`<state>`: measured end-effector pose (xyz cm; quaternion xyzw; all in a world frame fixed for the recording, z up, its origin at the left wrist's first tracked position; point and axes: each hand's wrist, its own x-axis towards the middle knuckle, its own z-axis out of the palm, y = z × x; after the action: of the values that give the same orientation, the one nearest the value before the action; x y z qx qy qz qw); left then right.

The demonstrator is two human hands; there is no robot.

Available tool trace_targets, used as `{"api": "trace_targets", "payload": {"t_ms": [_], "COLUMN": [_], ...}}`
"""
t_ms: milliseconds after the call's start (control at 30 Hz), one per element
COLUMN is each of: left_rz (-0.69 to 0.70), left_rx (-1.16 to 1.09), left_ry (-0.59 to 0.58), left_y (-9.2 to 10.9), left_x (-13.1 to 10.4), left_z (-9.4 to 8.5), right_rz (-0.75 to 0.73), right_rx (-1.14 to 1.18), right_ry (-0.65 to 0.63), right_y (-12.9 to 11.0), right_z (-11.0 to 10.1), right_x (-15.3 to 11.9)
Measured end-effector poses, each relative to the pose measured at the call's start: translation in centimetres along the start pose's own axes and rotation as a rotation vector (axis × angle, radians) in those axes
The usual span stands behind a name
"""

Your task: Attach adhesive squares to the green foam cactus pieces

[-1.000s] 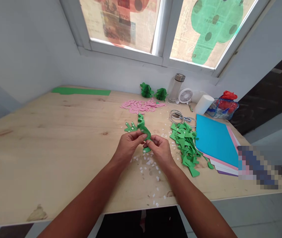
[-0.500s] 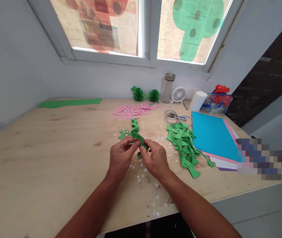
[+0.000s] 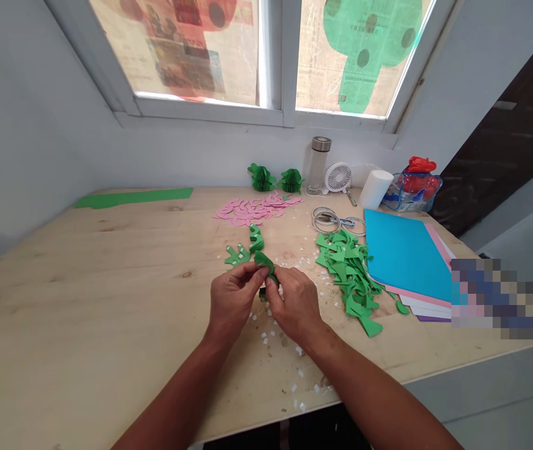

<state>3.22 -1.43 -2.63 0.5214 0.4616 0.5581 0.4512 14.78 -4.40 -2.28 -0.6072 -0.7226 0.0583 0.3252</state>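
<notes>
A small green paper piece [image 3: 263, 260] is pinched between both hands above the middle of the wooden table. My left hand [image 3: 234, 295] grips it from the left with thumb and fingers. From the right, my right hand [image 3: 294, 301] holds its other side, fingertips nearly touching the left ones. Just beyond lie a stack of green cut pieces [image 3: 256, 239] and another green piece with white squares [image 3: 237, 255]. A dark green bit [image 3: 263, 294] shows under the fingers, partly hidden.
Pink cutouts [image 3: 252, 209], two green paper shapes [image 3: 261, 177], a bottle [image 3: 318, 165] and a fan [image 3: 338, 178] stand or lie behind. Green scraps [image 3: 348, 275] and blue sheets [image 3: 402, 253] are right. White bits [image 3: 299, 351] dot the table [image 3: 107, 312].
The green piece has turned slightly between my fingers, and less of it shows. My right hand's fingers have closed in nearer to the left hand. The view has shifted slightly.
</notes>
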Motion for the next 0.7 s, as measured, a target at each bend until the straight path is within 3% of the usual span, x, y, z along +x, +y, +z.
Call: {"api": "trace_targets", "payload": {"t_ms": [300, 467, 700], "left_rz": [-0.035, -0.083, -0.12], "left_rx": [-0.017, -0.072, -0.029], "left_ry": [0.0, -0.045, -0.12], "left_y": [0.2, 0.4, 0.9], "left_x": [0.1, 0.4, 0.3], "left_z": [0.2, -0.1, 0.0], "right_rz": [0.017, 0.102, 0.202], "right_rx": [0.066, 0.338, 0.613], "right_ry": [-0.022, -0.037, 0.066], "right_y": [0.0, 0.7, 1.4], "right_z": [-0.1, 0.1, 0.4], "right_x": [0.1, 0.4, 0.8]}}
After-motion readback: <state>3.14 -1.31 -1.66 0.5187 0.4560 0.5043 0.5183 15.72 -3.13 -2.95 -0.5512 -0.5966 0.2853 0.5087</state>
